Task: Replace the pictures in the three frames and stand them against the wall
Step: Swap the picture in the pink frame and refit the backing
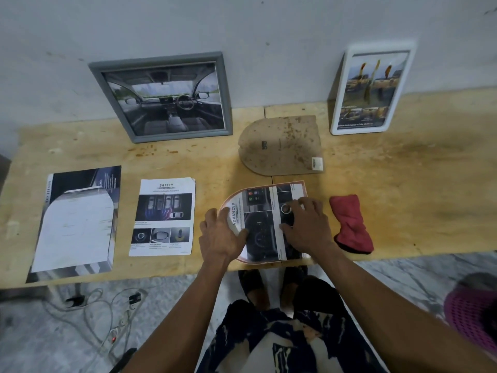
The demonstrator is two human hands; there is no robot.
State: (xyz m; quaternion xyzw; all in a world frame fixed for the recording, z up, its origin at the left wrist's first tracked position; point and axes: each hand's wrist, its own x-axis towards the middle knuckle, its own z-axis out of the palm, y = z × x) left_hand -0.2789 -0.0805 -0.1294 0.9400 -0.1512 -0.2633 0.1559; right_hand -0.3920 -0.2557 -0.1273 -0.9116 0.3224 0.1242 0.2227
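Note:
An arch-shaped frame (303, 187) lies flat at the table's front edge with an "ADVANCED" car picture (262, 211) laid in it. My left hand (222, 234) rests on the picture's rounded left end, fingers spread. My right hand (306, 224) presses flat on its right half. The arch-shaped brown backing board (282, 145) lies apart, just behind. A grey frame (164, 96) with a car-interior picture and a white frame (372, 90) with a yellow-car picture lean against the wall.
A "SAFETY" leaflet (164, 218) and a larger dark sheet (78, 222) lie on the left of the wooden table (416, 170). A red cloth (351, 224) lies right of my right hand. Cables (105, 313) trail on the floor below.

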